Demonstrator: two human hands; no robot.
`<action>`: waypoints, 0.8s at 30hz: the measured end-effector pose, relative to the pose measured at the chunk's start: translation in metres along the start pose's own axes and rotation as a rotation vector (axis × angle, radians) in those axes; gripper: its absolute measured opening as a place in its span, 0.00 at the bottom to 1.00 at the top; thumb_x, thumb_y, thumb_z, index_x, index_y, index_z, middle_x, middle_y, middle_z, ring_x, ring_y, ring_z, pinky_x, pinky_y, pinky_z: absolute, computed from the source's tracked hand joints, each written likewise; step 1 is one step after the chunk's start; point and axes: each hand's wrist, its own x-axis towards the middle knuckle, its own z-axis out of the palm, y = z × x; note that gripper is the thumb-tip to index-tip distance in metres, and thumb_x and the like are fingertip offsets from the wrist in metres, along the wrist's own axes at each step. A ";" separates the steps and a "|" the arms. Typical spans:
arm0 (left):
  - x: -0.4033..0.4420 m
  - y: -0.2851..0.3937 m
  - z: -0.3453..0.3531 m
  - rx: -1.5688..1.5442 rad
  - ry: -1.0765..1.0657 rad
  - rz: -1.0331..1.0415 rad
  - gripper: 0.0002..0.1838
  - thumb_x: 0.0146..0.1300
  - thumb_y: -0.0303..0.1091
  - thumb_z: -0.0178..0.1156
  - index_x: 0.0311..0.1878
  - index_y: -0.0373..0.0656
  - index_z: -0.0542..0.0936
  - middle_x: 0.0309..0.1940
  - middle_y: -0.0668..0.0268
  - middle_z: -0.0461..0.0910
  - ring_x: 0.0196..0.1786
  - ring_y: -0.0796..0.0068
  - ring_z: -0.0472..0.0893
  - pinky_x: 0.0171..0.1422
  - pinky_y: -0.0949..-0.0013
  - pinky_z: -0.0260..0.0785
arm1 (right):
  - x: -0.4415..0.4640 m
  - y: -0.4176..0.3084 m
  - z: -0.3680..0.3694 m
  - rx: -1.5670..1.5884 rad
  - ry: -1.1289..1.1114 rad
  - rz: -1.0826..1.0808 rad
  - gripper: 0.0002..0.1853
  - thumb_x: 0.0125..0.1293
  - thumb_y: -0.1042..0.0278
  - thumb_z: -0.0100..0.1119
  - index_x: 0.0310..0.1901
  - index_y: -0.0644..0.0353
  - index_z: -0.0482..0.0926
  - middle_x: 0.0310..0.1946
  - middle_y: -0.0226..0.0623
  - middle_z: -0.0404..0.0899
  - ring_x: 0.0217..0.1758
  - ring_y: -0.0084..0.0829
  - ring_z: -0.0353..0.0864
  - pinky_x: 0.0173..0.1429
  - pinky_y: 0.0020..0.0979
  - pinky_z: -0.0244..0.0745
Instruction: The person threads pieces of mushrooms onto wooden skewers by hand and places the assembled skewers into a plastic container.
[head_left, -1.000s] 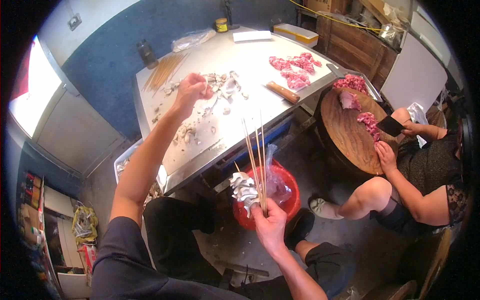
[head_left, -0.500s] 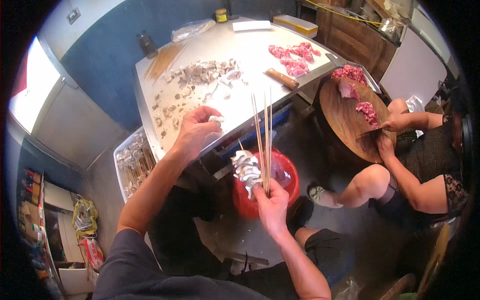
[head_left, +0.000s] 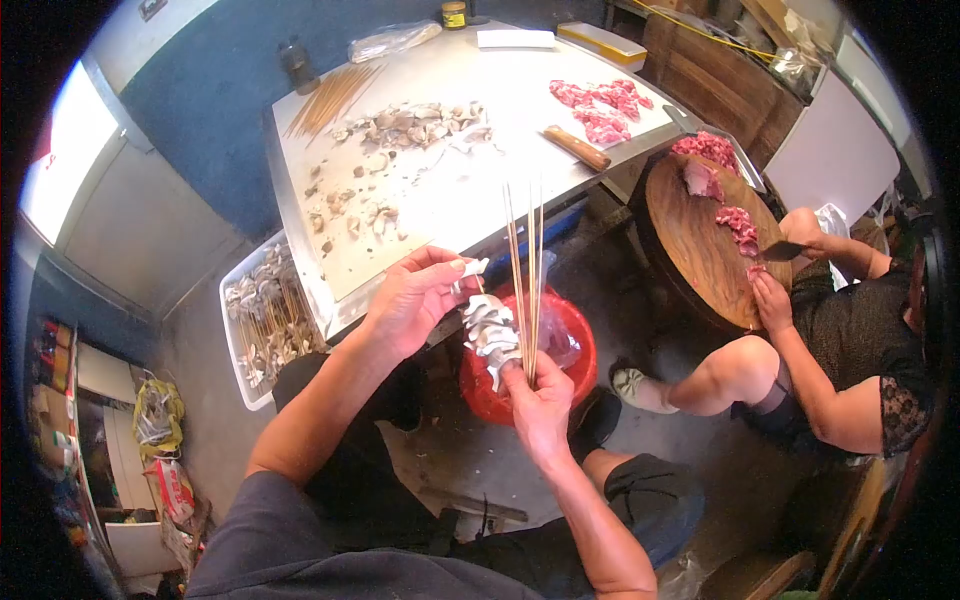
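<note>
Mushroom piece (head_left: 474, 269) now up at skewer tip (head_left: 479, 286), pinched in left hand (head_left: 415, 300), which was over mushroom pile (head_left: 420, 125) second ago: piece and point meeting, or nearly. Right hand (head_left: 541, 395) gripping threaded mushrooms' (head_left: 490, 338) skewer plus bare skewers (head_left: 532, 350), red tub (head_left: 583, 360) behind. Hard to tell if tip has pierced piece. Fingers hide lower skewer ends; glare washes out mid-counter (head_left: 470, 220).

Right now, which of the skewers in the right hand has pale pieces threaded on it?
The leftmost skewer in the picture, its pointed tip close to the left hand. It alone carries pale pieces; the other skewers are bare.
</note>
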 end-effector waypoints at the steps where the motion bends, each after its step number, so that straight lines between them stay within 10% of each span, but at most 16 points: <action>1: 0.000 0.000 -0.001 -0.001 0.002 0.002 0.06 0.61 0.24 0.62 0.41 0.40 0.78 0.39 0.59 0.82 0.42 0.65 0.82 0.54 0.61 0.75 | 0.000 0.001 0.000 -0.001 -0.003 0.000 0.05 0.68 0.71 0.58 0.38 0.64 0.81 0.23 0.21 0.73 0.27 0.13 0.67 0.31 0.21 0.65; 24: -0.007 -0.008 -0.004 0.265 0.007 0.066 0.03 0.58 0.23 0.64 0.33 0.38 0.79 0.36 0.56 0.84 0.39 0.66 0.84 0.49 0.62 0.77 | -0.002 0.006 0.001 -0.054 -0.018 -0.044 0.05 0.68 0.74 0.57 0.38 0.64 0.82 0.23 0.20 0.73 0.26 0.12 0.67 0.31 0.20 0.64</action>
